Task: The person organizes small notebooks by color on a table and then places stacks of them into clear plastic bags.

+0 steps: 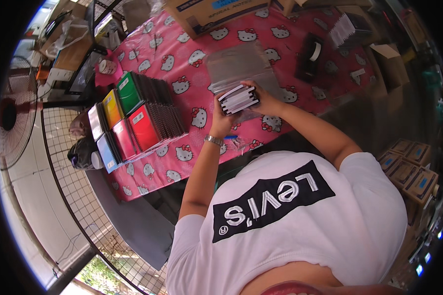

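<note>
a small stack of notebooks (238,99), dark covers with white page edges showing, is held above the table between both hands. the left hand (222,119) has its fingers closed around the stack's near left end, a watch on that wrist; the right hand (267,100) wraps its fingers over the far right end. just behind the stack lies a pile of clear plastic sleeves (239,68). all this is over a table with a pink cartoon-cat cloth (192,59). to the left stand rows of coloured notebooks (133,120), well apart from the hands. a cardboard box (216,12) sits at the far edge, a tape dispenser (310,56) to the right, with bare cloth between.
</note>
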Demonstrator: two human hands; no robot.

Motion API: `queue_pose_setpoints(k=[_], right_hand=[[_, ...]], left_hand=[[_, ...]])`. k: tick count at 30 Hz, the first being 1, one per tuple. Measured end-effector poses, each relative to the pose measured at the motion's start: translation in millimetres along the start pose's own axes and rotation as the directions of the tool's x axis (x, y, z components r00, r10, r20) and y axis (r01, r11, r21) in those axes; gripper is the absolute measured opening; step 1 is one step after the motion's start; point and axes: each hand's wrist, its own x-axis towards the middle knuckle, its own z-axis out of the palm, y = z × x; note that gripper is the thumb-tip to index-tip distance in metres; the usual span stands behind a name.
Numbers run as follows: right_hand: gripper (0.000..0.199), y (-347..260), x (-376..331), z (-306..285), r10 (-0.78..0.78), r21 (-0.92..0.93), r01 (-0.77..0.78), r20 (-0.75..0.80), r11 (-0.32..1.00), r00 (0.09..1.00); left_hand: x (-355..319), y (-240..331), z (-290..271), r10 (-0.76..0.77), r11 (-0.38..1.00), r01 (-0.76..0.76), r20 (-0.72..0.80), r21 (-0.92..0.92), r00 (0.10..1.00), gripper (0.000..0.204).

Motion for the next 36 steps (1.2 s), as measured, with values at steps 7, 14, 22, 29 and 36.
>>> queue_pose_setpoints(k=[7, 14, 22, 29, 36], right_hand=[[0.082, 62.8, -8.2, 10.1, 0.061, 0.168, -0.044, -0.099, 0.985, 0.993], [0.082, 64.0, -0.4, 13.0, 0.032, 0.054, -0.029, -0.046, 0.998, 0.998], [0.102, 84.4, 2.4, 13.5, -0.036, 0.007, 0.036, 0.09, 0.999, 0.995], [0.101, -41.5, 21.2, -18.6, -0.217, -0.59, 0.289, 0.191, 0.753, 0.957], [0.08, 13.6, 4.5, -6.4, 0.177, 0.059, -0.169, -0.17, 0.984, 0.969]], left_hand=[[32.3, -63.5, -2.5, -0.064, 0.998, 0.064, -0.027, 0.014, 0.998, 0.089], [40.5, -69.0, -14.1, -0.037, 0.984, 0.042, -0.032, 0.171, 0.999, 0.079], [42.7, -79.9, -9.2, 0.053, 0.921, -0.02, -0.074, 0.389, 0.996, 0.079], [44.7, -97.5, -20.2, -0.046, 0.996, 0.052, -0.077, 0.079, 0.996, 0.075], [42.7, -77.6, -9.9, 0.01, 0.985, -0.007, -0.015, 0.171, 1.0, 0.078]])
